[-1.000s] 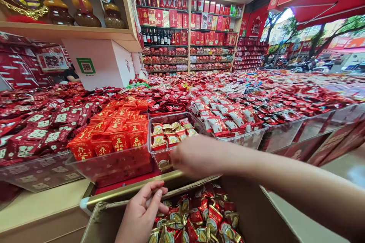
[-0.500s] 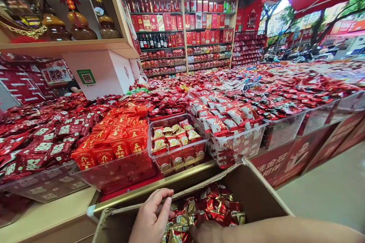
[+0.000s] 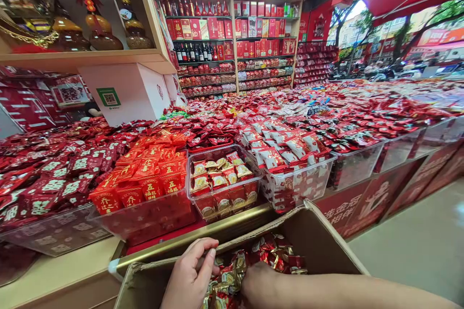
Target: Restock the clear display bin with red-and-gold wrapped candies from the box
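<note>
An open cardboard box (image 3: 328, 244) holds a heap of red and gold wrapped candies (image 3: 232, 277). My left hand (image 3: 192, 275) is inside its left part, next to the candies, with fingers curled and the thumb alongside; what lies within the curl is hidden. Deep among the candies is my right hand (image 3: 259, 282), reaching in from the right, its fingers hidden by the hand itself and the wrappers. Just beyond the box, a clear plastic bin (image 3: 224, 198) contains similar candies with cream and gold tops, laid in rows.
Left of that bin stands a bin of orange-red packets (image 3: 145, 178), then one of dark red packets (image 3: 54, 186). To the right is a bin of white and red packets (image 3: 290, 154). A gold counter edge (image 3: 163, 241) runs behind the box. Shelves (image 3: 234, 43) line the back wall.
My right hand has pushed slightly left and shows more clearly, its forearm lower. My left hand stays curled in nearly the same place. The view has shifted slightly.
</note>
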The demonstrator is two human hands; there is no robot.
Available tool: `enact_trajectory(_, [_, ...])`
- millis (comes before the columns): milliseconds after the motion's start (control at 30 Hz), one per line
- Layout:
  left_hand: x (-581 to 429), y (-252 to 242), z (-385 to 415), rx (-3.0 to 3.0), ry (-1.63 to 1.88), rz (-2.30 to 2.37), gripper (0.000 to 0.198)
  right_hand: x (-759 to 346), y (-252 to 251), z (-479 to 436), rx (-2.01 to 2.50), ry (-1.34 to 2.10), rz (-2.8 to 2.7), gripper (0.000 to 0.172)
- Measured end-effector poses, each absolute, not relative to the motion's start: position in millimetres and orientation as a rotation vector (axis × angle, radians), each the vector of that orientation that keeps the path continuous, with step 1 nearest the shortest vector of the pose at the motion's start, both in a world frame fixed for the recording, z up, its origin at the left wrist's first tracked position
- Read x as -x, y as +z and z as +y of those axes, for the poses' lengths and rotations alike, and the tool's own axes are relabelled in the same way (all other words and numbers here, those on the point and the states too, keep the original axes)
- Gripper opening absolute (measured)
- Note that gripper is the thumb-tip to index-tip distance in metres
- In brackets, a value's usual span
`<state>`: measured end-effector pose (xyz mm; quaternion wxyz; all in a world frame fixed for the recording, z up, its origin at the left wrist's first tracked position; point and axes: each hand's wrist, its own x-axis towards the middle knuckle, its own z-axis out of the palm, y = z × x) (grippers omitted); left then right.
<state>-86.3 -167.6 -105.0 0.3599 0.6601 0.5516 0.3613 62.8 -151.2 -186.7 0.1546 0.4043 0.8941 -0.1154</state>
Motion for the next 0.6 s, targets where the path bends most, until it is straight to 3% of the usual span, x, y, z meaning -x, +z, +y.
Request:
enact_trajectory(167, [86.3, -103.8, -168.7, -1.684, 0.930, 1.429, 0.024, -70.5, -160.6, -148.9, -1.104, -0.115, 2.593, 0.010])
enact_trajectory(300, [81.5, -100.7, -174.6, -1.713, 1.087, 1.352, 0.021, -77.1, -142.7, -147.6, -1.158, -0.164, 2.928, 0.011])
enact_trajectory(467, [79.3, -92.4, -179.5, -1.903, 1.229, 1.245, 0.020, -88.3, -101.8, -153.6, -1.392, -0.395, 3.297, 0.020])
enact_trajectory(600, [76.5, -86.8, -179.7, -1.791, 1.114, 1.308, 0.028, -97.7, -81.8, -152.9, -1.530, -0.834, 3.339, 0.022])
